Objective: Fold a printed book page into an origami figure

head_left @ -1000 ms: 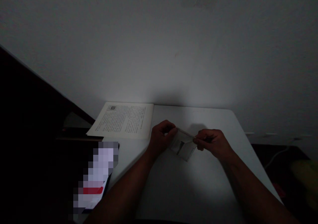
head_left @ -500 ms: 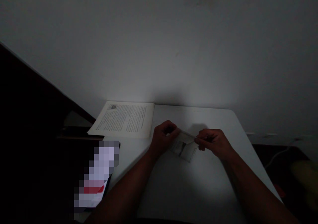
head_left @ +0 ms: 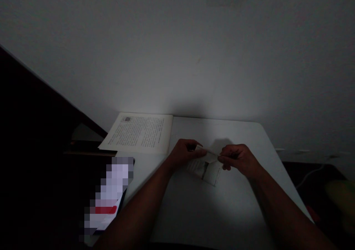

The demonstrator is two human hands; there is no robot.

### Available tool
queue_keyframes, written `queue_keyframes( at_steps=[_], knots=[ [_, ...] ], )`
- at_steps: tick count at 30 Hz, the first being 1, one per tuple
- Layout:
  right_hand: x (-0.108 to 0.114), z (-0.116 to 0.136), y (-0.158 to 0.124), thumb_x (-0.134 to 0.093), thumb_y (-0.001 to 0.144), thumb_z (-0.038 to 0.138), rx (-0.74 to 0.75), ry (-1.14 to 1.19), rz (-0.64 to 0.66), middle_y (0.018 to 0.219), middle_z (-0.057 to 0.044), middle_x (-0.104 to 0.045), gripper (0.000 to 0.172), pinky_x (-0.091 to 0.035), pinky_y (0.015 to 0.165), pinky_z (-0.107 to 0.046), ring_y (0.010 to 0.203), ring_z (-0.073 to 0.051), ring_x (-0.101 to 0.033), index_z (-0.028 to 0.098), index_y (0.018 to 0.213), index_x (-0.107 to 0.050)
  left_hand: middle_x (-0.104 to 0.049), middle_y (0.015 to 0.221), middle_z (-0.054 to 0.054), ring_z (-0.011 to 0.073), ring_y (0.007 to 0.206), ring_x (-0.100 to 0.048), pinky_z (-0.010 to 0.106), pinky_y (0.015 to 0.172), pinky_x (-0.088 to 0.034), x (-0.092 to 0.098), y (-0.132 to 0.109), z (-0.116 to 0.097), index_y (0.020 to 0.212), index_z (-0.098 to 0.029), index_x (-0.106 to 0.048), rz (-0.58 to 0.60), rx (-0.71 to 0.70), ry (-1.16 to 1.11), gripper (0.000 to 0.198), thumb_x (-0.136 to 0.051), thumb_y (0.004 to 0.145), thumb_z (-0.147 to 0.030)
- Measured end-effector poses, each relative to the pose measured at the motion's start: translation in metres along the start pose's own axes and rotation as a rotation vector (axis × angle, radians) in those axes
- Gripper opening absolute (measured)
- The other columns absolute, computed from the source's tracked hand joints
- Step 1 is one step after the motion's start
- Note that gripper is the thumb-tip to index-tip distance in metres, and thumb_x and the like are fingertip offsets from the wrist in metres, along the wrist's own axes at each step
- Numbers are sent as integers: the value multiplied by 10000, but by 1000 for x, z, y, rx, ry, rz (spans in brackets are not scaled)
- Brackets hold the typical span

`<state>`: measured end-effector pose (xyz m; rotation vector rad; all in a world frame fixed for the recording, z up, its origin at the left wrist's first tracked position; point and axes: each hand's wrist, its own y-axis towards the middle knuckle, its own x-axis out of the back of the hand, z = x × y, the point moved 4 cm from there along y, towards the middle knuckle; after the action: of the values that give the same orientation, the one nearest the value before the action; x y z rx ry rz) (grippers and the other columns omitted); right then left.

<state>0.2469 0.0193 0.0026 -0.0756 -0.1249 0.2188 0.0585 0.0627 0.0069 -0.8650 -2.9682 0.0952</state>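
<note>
Between my two hands is a small, flat, folded paper (head_left: 214,173), pale with faint print and a dark gap near its middle. My left hand (head_left: 184,154) pinches its upper left edge between thumb and fingers. At the upper right corner, the thumb and fingertips of my right hand (head_left: 239,159) are closed on the same paper. It is held just above the white table (head_left: 194,213), tilted with its lower corner toward me. Dim light hides the finer folds.
Printed sheets (head_left: 138,133) lie at the table's back left, against the wall (head_left: 177,58). A phone (head_left: 111,202) with a blurred, lit screen rests at the left edge beside my left forearm. A pale cable (head_left: 307,174) runs beyond the right edge.
My left hand has shifted slightly right and down along the paper's upper edge, where a pale fold now stands up. My right hand stays nearly in place.
</note>
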Motion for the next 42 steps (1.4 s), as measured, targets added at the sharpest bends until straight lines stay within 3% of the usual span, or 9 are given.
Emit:
queue_keyframes(
  at_steps=[3,7,13,23,30,34,38,42],
  knots=[
    [-4,0,1,-746,669,329,-20,-7,34,474,7,-596,226,-431,410,-203,409,-91,-539,156,610,-613,-623,638,-1,107,595,-544,222,582,-407,-6,-3,-4,754,-119,-698,111,15,63,255,-738,640,-343],
    [-8,0,1,-764,648,305,-40,-7,44,472,11,-597,211,-430,421,-198,414,-86,-535,156,615,-618,-582,589,-29,90,559,-506,203,537,-378,-10,-7,-8,678,-130,-683,131,46,144,183,-727,627,-300],
    [-8,-3,1,-765,648,287,-43,2,60,474,14,-598,196,-426,423,-194,419,-84,-538,154,620,-624,-493,514,-50,70,464,-412,200,439,-298,-10,-5,0,629,-121,-644,85,161,208,236,-731,587,-336],
    [-8,-7,2,-770,643,356,-75,50,76,491,1,-618,242,-446,437,-220,427,-102,-557,150,655,-642,-564,588,-25,91,530,-473,204,492,-355,-13,-7,-7,657,-126,-665,79,79,152,157,-704,598,-266],
    [-2,-7,6,-662,730,511,58,214,77,626,-45,-668,428,-490,594,-320,575,-163,-612,135,933,-694,-499,521,-45,74,463,-420,202,445,-304,-6,-6,-2,624,-109,-636,-50,111,54,214,-746,568,-283],
    [-9,2,4,-686,739,425,44,19,-19,579,-27,-649,264,-444,546,-263,545,-130,-575,161,731,-704,-508,532,-40,74,470,-424,204,451,-305,-7,-4,0,633,-109,-629,-85,84,31,237,-754,577,-303],
    [-13,11,2,-688,725,429,79,-86,-183,477,-10,-591,333,-368,445,-234,452,-103,-500,170,526,-629,-501,522,-45,67,469,-420,199,455,-307,-9,-3,1,610,-111,-618,-96,68,28,230,-755,582,-294],
    [-12,11,2,-689,716,432,96,-95,-217,448,-7,-569,344,-360,430,-239,426,-103,-484,175,502,-609,-559,565,-32,76,502,-477,198,483,-362,-9,-3,1,656,-110,-642,-113,83,-36,245,-781,563,-289]
  ],
)
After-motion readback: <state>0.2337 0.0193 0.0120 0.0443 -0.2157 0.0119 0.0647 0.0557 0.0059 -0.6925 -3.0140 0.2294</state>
